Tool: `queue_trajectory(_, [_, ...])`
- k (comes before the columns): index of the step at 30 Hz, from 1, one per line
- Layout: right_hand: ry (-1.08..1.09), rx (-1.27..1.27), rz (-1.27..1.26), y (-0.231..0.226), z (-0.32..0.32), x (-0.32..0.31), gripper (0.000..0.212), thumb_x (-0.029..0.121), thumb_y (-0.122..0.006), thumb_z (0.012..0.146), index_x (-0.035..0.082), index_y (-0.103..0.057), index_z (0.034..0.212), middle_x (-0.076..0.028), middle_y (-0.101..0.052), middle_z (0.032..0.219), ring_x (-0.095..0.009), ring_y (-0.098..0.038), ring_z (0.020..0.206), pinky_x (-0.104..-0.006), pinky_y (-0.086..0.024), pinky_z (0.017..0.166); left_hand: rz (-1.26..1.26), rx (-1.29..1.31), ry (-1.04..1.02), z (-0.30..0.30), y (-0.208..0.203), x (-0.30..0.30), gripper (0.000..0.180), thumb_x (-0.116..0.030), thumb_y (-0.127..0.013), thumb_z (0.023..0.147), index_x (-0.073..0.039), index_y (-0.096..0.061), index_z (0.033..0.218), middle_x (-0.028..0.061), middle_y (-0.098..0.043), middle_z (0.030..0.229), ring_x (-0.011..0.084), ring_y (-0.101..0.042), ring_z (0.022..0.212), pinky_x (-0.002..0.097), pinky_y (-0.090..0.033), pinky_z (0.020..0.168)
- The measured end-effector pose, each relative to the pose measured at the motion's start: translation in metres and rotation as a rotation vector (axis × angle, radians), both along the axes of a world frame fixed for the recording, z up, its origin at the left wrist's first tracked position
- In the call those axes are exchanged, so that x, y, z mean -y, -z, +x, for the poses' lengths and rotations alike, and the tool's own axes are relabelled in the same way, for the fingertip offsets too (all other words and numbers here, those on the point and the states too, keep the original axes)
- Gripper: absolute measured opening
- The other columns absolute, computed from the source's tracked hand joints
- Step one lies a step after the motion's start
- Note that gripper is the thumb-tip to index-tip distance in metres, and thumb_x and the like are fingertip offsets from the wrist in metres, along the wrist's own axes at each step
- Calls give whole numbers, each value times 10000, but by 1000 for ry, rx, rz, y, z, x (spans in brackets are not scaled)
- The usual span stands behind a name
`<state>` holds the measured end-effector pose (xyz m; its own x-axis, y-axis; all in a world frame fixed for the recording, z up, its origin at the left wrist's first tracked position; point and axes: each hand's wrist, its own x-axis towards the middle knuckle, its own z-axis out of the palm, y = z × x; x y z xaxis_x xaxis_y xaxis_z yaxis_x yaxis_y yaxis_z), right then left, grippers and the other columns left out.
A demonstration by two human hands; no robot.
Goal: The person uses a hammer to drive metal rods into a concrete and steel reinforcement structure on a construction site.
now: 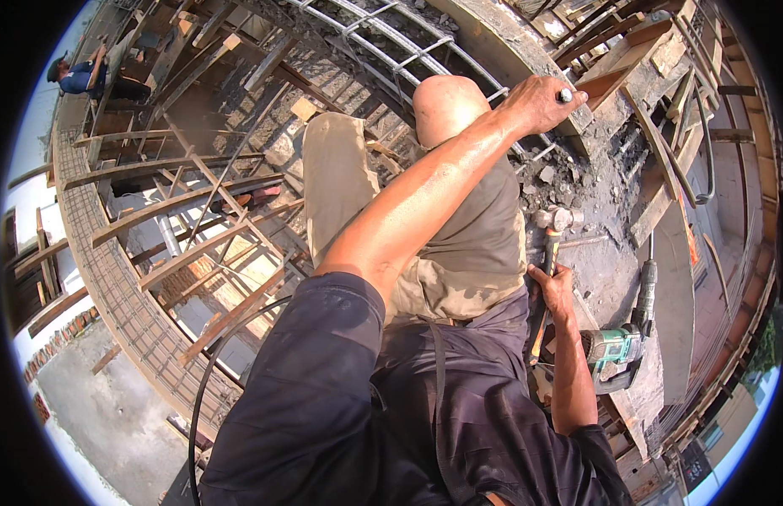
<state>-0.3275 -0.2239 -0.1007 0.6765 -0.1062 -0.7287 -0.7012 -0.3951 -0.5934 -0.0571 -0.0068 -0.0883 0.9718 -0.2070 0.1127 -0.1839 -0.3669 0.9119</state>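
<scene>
So — rod [564, 96], left hand [533, 104]; hammer [551, 250], right hand [558, 291].

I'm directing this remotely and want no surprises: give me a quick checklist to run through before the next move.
1. Left hand closed around the metal rod: ok, with one round end showing.
2. Rod's far end well placed: cannot tell; the hand and forearm hide it.
3. Right hand gripping the hammer by its handle: ok, its head apart from the left hand.
4. Hand protection: not ok; both hands are bare.
5. Surface near the hammer head clear of loose pieces: not ok; broken rubble lies there.
6. Green power tool switched off: cannot tell; it lies beside the right forearm, neither hand on it.
</scene>
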Motion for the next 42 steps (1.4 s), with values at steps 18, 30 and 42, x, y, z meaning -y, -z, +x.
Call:
queue_trajectory(18, [144, -74, 98, 0, 4, -8, 196, 107, -673, 816, 17, -594, 661, -39, -566, 567, -133, -502, 419, -279, -395, 428, -125, -40, 121, 1, -8, -13, 394, -445, -606, 956, -88, -757, 1028, 194, -736, 956, 347, -711, 892, 464, -545, 794])
queue_trajectory(30, [129, -69, 52, -1, 5, -11, 199, 119, -678, 812, 18, -600, 659, -46, -557, 542, -138, -493, 408, -289, -391, 415, -145, -10, 83, -3, -5, -12, 282, -349, -656, 936, -123, -770, 1061, 168, -748, 988, 300, -713, 899, 425, -552, 823])
queue_trajectory(42, [131, -44, 55, 3, 2, -4, 208, 119, -671, 815, -3, -607, 659, -64, -563, 533, -157, -505, 399, -292, -411, 408, 21, -69, -80, 7, -6, -12, 755, -764, -449, 907, -82, -770, 961, 222, -716, 843, 382, -706, 865, 472, -549, 795])
